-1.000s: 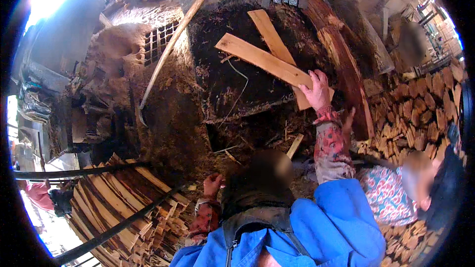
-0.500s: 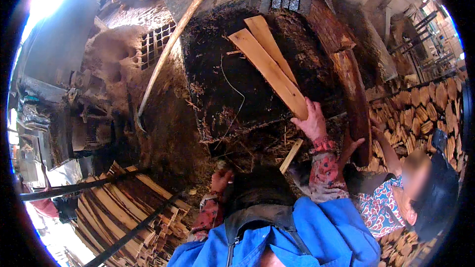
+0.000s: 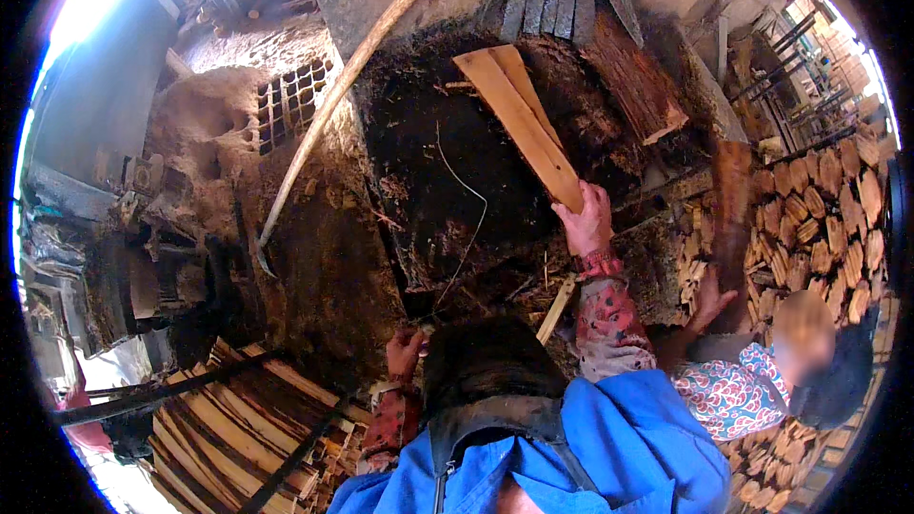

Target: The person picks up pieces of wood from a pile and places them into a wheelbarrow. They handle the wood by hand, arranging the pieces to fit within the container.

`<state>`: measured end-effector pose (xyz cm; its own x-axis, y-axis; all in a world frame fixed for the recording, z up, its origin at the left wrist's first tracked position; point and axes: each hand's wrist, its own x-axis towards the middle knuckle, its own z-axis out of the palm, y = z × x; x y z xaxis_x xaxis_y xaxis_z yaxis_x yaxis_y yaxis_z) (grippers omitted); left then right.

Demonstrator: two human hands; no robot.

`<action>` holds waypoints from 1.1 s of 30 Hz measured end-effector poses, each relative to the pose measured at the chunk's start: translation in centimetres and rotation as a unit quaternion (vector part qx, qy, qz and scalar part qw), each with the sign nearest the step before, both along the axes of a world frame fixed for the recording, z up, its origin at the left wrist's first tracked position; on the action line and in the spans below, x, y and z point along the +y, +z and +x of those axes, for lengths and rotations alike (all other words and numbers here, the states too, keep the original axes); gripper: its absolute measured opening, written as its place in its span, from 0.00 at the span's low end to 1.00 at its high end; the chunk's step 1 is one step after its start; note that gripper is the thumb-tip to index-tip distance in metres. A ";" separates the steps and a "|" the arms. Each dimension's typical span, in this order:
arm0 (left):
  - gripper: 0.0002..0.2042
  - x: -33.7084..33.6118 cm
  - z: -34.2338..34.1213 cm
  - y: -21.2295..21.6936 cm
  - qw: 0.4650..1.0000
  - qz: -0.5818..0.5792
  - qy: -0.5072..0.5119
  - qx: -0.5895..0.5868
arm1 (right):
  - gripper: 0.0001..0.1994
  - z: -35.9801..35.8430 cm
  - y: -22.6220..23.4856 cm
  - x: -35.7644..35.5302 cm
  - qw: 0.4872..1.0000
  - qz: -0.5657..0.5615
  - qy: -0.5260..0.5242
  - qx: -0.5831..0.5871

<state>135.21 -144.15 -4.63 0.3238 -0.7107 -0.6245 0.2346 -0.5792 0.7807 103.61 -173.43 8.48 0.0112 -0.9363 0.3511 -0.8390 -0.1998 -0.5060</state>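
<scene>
Outdoor woodyard or rough rural firewood workshop. Split firewood stacked in a wall (image 3: pixel 819 219) on the right, pile of thin wooden slats (image 3: pixel 238 419) lower left, bark slabs (image 3: pixel 633 86) leaning at the top. Ground is dark soil littered with chips and bark (image 3: pixel 447 171). A mud or clay structure with a grid opening (image 3: pixel 286 114) stands on the left. Long pale pole (image 3: pixel 333 105) lies across the dirt.

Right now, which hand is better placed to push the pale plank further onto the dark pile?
Right. The right hand grips the pale plank; the left hand is low, far away.
</scene>
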 end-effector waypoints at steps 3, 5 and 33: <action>0.16 1.1 0.8 -1.2 0.999 -0.006 0.031 0.010 | 0.30 0.4 0.0 1.3 1.000 0.002 -0.005 -0.011; 0.15 0.8 0.8 -0.5 1.000 -0.003 0.010 -0.015 | 0.29 0.4 0.0 1.6 1.000 0.002 -0.018 -0.008; 0.15 -13.6 -6.2 15.0 0.966 -0.241 -0.093 -0.012 | 0.49 3.0 -4.4 12.6 0.972 0.194 0.131 -0.019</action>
<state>129.01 -157.77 10.38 0.1732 -0.9643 -0.2001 0.1410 -0.1768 0.9741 106.65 -160.82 4.07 0.2614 -0.9650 -0.0234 -0.7642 -0.1921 -0.6157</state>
